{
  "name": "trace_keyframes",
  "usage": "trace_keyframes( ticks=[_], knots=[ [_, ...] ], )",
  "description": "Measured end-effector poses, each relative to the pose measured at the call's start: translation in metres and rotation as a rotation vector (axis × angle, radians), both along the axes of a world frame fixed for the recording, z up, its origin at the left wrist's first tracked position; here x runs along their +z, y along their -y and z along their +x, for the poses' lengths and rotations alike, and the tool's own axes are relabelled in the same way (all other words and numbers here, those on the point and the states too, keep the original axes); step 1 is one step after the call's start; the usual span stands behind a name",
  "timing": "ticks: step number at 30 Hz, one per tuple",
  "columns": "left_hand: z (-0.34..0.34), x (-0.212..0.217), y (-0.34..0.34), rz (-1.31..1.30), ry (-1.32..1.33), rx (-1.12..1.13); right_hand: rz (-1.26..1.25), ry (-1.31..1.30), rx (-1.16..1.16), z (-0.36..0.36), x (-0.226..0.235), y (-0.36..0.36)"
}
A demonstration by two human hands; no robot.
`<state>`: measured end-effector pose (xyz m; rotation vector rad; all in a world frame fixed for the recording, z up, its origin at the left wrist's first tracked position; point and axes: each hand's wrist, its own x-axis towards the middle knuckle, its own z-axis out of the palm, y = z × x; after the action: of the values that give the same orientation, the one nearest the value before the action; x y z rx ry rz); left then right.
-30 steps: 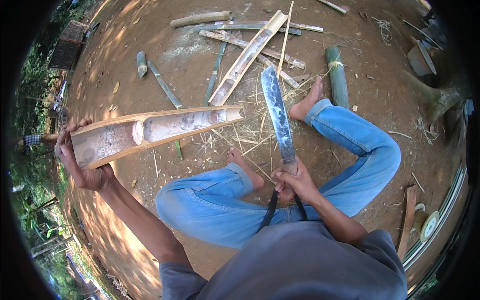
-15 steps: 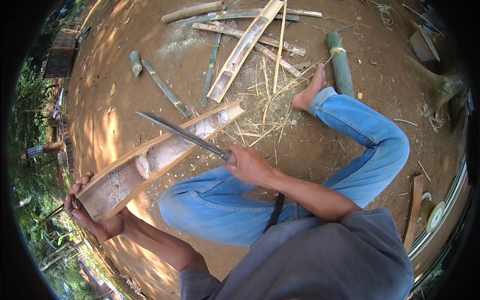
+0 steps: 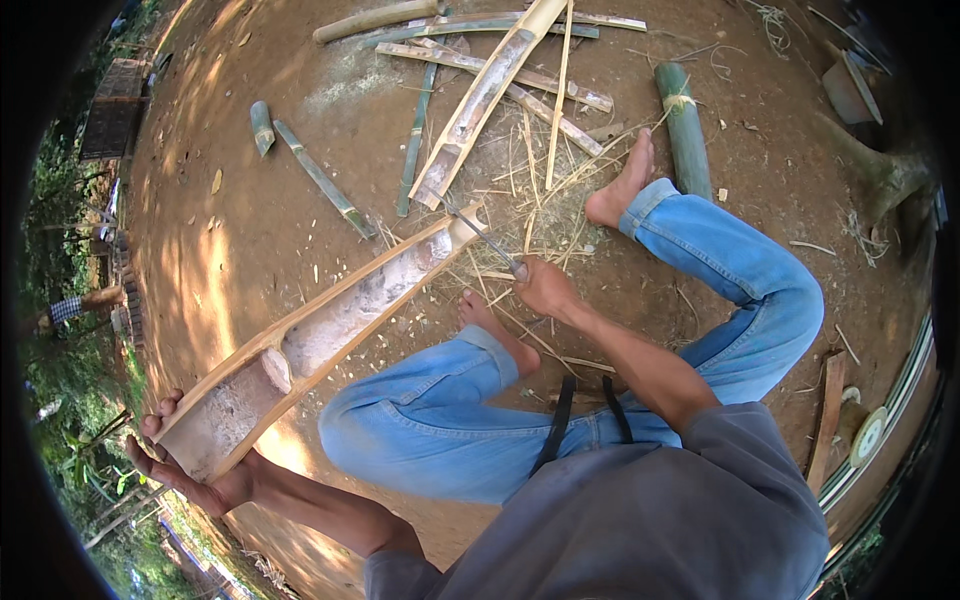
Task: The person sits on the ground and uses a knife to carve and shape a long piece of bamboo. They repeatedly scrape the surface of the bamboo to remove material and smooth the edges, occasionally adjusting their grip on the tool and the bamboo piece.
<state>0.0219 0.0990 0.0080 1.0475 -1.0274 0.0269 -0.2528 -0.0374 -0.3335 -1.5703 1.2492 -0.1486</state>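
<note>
Split bamboo: lay aslant before us, hollow side up, near end in L hand; couldn't tell if far end touched ground.
L hand: we had it cupped round near end, fingers at one edge, palm at other.
R hand: gripped knife by handle; blade crossed nr far end, contact unclear.
Handling: prob. light, stiff; edges likely sharp, might split along grain; looked dry, so not v. slippery.
Best hold: outer curve nr the end, we reckoned, fingers clear of blade.
Surface: brown dirt ground w/ scattered shavings.
Room: outdoors; green bamboo section nr our R foot, foliage far L.
</note>
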Motion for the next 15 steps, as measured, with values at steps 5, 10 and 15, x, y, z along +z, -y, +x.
trace_keyframes(
  ticks=[5, 10, 15],
  knots=[
    [-0.001, 0.004, 0.003, 0.019, -0.001, 0.014, -0.033, 0.015, -0.067, 0.008, -0.040, -0.006],
    [-0.008, 0.000, 0.001, 0.031, -0.023, 0.129, 0.134, 0.054, -0.082, 0.019, -0.012, -0.002],
    [-0.020, 0.004, 0.016, 0.010, 0.001, 0.238, -0.362, 0.370, 0.117, 0.042, 0.096, -0.061]
  ],
)
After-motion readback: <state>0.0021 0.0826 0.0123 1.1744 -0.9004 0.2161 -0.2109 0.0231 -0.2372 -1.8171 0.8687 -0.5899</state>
